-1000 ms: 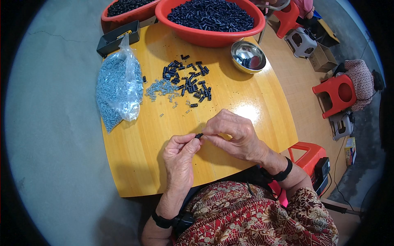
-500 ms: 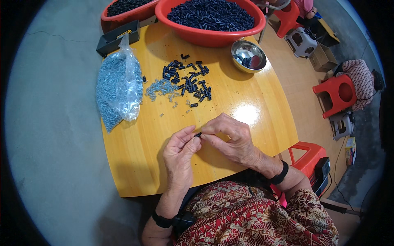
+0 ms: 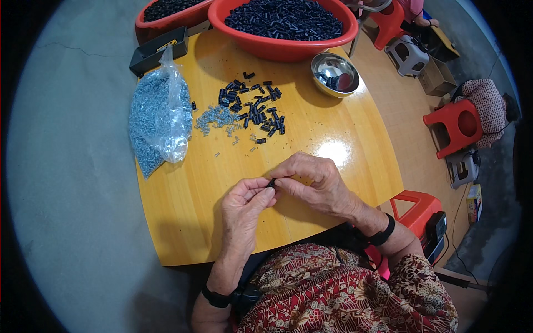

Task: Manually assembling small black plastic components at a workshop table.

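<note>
Over the near part of the table, my left hand [image 3: 242, 204] pinches a small black plastic part [image 3: 271, 183] between thumb and fingers. From the other side, the thumb and forefinger of my right hand [image 3: 319, 186] close on the same part's end. Fingertips cover most of it, so its shape is hard to see. Farther off lies a loose pile of short black cylindrical parts [image 3: 258, 114]. Beside it, to the left, sits a small heap of clear bluish little pieces [image 3: 216, 117]. A clear plastic bag [image 3: 158, 116] full of similar pieces leans at the table's left edge.
A big red basin [image 3: 283, 51] heaped with black parts stands at the table's far edge. A metal bowl [image 3: 335, 75] with a few dark parts is right of it. At far left are a dark tray [image 3: 158, 51] and another red basin [image 3: 172, 25]. Red stools [image 3: 452, 125] and people are to the right.
Both hands stay together around the black part. The left fingers have shifted slightly to the right, and the right fingertips now cover more of the part's end.
</note>
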A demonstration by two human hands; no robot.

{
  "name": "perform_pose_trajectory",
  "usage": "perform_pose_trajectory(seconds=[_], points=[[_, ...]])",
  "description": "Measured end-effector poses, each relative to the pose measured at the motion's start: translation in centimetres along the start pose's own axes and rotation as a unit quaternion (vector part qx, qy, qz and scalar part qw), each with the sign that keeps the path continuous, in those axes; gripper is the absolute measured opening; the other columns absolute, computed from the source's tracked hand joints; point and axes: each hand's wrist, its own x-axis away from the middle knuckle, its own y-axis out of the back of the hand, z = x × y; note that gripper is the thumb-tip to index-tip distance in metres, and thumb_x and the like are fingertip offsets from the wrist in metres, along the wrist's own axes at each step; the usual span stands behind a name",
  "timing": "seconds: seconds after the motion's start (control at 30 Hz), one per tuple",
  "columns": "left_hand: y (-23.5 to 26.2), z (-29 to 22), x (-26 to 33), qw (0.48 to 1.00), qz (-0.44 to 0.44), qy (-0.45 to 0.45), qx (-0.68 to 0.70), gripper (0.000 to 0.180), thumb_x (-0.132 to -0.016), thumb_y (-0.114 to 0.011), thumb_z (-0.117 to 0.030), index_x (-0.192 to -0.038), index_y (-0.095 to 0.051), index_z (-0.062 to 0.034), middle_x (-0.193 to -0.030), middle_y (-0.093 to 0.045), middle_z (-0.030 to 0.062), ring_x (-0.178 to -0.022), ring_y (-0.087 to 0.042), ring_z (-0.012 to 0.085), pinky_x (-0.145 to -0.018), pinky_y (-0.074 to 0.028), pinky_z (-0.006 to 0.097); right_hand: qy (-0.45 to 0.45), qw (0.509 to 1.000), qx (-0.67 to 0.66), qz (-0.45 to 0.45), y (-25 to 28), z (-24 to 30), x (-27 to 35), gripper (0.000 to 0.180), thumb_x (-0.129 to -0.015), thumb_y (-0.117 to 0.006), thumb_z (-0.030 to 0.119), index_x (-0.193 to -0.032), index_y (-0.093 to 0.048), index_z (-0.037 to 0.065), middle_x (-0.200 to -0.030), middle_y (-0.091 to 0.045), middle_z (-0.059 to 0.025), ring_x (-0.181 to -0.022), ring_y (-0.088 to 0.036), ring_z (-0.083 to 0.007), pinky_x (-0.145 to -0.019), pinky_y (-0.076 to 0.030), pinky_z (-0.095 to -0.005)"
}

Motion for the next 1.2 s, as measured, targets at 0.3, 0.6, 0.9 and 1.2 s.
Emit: perform_pose_trajectory(seconds=[0.3, 0.6, 0.9, 1.2], points=[[-0.6, 0.4, -0.1, 1.0, -0.01, -0.005, 0.014, 0.015, -0.089, -0.064, 0.0, -0.104, -0.061, 0.0026, -0.094, -0.067, 0.0075, -0.083, -0.064, 0.0113, -0.075, -0.051, 0.022, 0.08, 0.987, 0.112, -0.079, -0.9, 0.1, 0.6, 0.012, -0.077, -0.071, 0.003, -0.086, -0.064, 0.003, -0.075, -0.062, -0.0092, -0.071, -0.062, -0.0269, -0.063, -0.05, -0.036], [-1.3, 0.4, -0.2, 1.0, 0.0, -0.029, -0.005, 0.013, -0.092, -0.061, 0.0, -0.104, -0.061, 0.0033, -0.095, -0.067, 0.0072, -0.086, -0.064, 0.0116, -0.079, -0.051, 0.024, -0.014, 0.988, 0.051, -0.148, -1.7, -0.2, 1.5, 0.008, -0.076, -0.07, 0.0, -0.083, -0.065, 0.002, -0.075, -0.062, -0.0093, -0.069, -0.063, -0.0241, -0.061, -0.05, -0.0342], [-0.9, 0.9, -0.2, 1.0, 0.023, -0.014, -0.006, 0.013, -0.094, -0.057, -0.002, -0.106, -0.058, 0.0025, -0.098, -0.066, 0.0079, -0.087, -0.064, 0.0115, -0.081, -0.052, 0.025, -0.011, 0.985, 0.051, -0.167, -2.6, -0.4, 1.9, 0.011, -0.074, -0.071, 0.0, -0.083, -0.065, 0.002, -0.074, -0.061, -0.0094, -0.069, -0.062, -0.0244, -0.06, -0.05, -0.0337], [-0.9, 0.7, -0.3, 0.999, 0.005, 0.02, 0.025, 0.017, -0.094, -0.06, -0.01, -0.107, -0.058, -0.0002, -0.1, -0.066, 0.0062, -0.087, -0.063, 0.0094, -0.081, -0.05, 0.024, 0.062, 0.986, 0.133, -0.075, -1.1, 0.0, 1.7, 0.034, -0.072, -0.074, 0.006, -0.102, -0.06, 0.004, -0.086, -0.057, -0.009, -0.083, -0.057, -0.0266, -0.075, -0.044, -0.0382]])
